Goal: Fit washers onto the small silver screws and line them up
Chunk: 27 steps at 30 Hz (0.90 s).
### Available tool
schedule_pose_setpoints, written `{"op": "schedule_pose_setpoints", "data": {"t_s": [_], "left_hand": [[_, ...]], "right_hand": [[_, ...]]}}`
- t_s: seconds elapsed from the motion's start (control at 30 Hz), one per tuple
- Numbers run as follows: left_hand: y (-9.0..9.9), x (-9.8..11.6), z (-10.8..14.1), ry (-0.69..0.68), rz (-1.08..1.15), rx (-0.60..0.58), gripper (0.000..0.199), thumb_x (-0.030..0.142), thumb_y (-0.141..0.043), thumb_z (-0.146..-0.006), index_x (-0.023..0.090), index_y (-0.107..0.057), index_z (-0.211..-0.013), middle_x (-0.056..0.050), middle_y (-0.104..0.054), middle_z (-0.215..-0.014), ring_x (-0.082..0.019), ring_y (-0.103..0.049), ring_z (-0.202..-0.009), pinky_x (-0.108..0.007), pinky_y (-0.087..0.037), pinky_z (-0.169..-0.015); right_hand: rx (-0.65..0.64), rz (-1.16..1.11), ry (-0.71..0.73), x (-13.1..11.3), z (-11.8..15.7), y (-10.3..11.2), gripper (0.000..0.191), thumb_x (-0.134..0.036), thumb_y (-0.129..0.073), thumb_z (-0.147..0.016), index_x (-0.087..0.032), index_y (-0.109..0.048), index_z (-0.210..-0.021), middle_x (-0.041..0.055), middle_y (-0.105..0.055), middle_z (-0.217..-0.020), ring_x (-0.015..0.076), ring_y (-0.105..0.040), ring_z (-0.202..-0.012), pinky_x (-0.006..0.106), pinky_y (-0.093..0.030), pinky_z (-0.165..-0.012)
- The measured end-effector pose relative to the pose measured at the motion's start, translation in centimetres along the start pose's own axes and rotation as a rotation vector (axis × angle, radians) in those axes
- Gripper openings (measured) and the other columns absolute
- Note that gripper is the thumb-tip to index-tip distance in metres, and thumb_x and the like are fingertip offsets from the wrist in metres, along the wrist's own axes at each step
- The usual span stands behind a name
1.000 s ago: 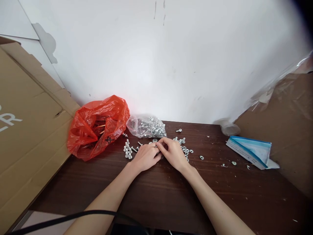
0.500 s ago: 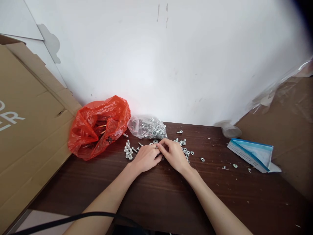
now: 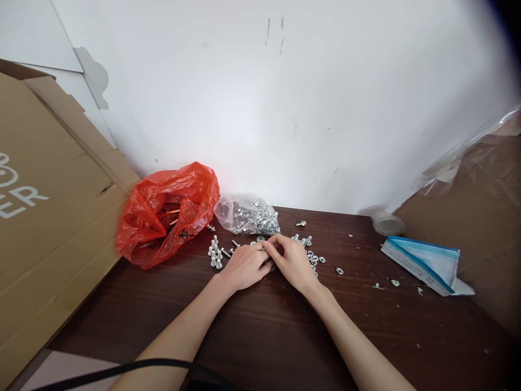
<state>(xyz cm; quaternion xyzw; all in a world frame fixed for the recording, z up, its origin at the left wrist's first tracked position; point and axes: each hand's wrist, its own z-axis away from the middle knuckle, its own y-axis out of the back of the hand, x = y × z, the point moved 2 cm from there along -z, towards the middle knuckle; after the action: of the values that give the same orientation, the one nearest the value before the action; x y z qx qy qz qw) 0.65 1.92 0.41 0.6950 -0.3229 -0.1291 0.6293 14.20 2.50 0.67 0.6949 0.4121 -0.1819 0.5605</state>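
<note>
My left hand [image 3: 246, 266] and my right hand [image 3: 293, 263] meet at the fingertips low over the dark wooden table [image 3: 260, 326]. Both are closed, thumbs and fingers pinched together; whatever sits between them is hidden by the fingers. Left of my left hand stands a cluster of upright bolts [image 3: 215, 253], with a few loose bolts [image 3: 226, 253] lying between. Beyond my right hand lie several short bolts [image 3: 306, 240] and a scatter of hex nuts [image 3: 313, 258]. Flat washers [image 3: 260, 238] show just past my fingertips.
Behind my hands rests a clear bag of small metal hardware [image 3: 248, 214], beside an open red plastic bag [image 3: 166, 217]. Cardboard boxes [image 3: 61, 206] flank both sides. A blue-and-white packet [image 3: 423, 263] and a clear cup [image 3: 388, 222] lie at right. A black cable [image 3: 122, 369] crosses in front.
The whole view has shifted slightly, so everything appears a little lower and to the right. My hands stay together in nearly the same pose.
</note>
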Motion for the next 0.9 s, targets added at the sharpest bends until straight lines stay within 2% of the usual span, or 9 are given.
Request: {"op": "schedule_pose_setpoints", "data": {"t_s": [0.2, 0.43, 0.73, 0.9], "left_hand": [[-0.3, -0.1, 0.0, -0.021, -0.007, 0.017, 0.024, 0.025, -0.048, -0.090, 0.015, -0.070, -0.087, -0.008, -0.067, -0.097, -0.020, -0.065, -0.079, -0.030, -0.049, -0.070], [-0.6, -0.4, 0.0, -0.013, 0.001, 0.025, 0.023, 0.022, -0.048, -0.089, 0.015, -0.070, -0.088, -0.008, -0.069, -0.093, -0.021, -0.065, -0.083, -0.030, -0.049, -0.073], [-0.3, -0.7, -0.1, 0.031, 0.073, 0.055, 0.020, 0.018, -0.049, -0.087, 0.015, -0.069, -0.083, -0.007, -0.067, -0.090, -0.019, -0.062, -0.084, -0.028, -0.047, -0.073], [0.1, -0.7, 0.0, 0.023, 0.224, 0.147, 0.020, 0.018, -0.048, -0.086, 0.016, -0.065, -0.074, -0.004, -0.058, -0.085, -0.014, -0.057, -0.074, -0.025, -0.045, -0.067]], "right_hand": [[0.034, 0.101, -0.029, 0.4, -0.1, -0.2, 0.039, -0.046, -0.045, -0.092, -0.021, -0.048, -0.063, 0.0021, -0.061, -0.062, 0.0175, -0.055, -0.059, 0.028, -0.037, -0.057], [-0.051, -0.049, 0.041, 0.0, -0.1, 0.0, 0.022, -0.034, -0.048, -0.091, -0.020, -0.058, -0.077, 0.0010, -0.062, -0.069, 0.0165, -0.056, -0.063, 0.027, -0.041, -0.061], [-0.019, -0.117, 0.071, -0.5, -0.2, 0.2, 0.015, -0.028, -0.050, -0.089, -0.020, -0.060, -0.081, 0.0012, -0.061, -0.072, 0.0163, -0.054, -0.065, 0.028, -0.042, -0.061], [0.007, -0.173, 0.039, 0.1, -0.4, 0.1, 0.016, -0.031, -0.049, -0.089, -0.020, -0.060, -0.082, 0.0023, -0.063, -0.077, 0.0164, -0.055, -0.066, 0.027, -0.042, -0.060]]}}
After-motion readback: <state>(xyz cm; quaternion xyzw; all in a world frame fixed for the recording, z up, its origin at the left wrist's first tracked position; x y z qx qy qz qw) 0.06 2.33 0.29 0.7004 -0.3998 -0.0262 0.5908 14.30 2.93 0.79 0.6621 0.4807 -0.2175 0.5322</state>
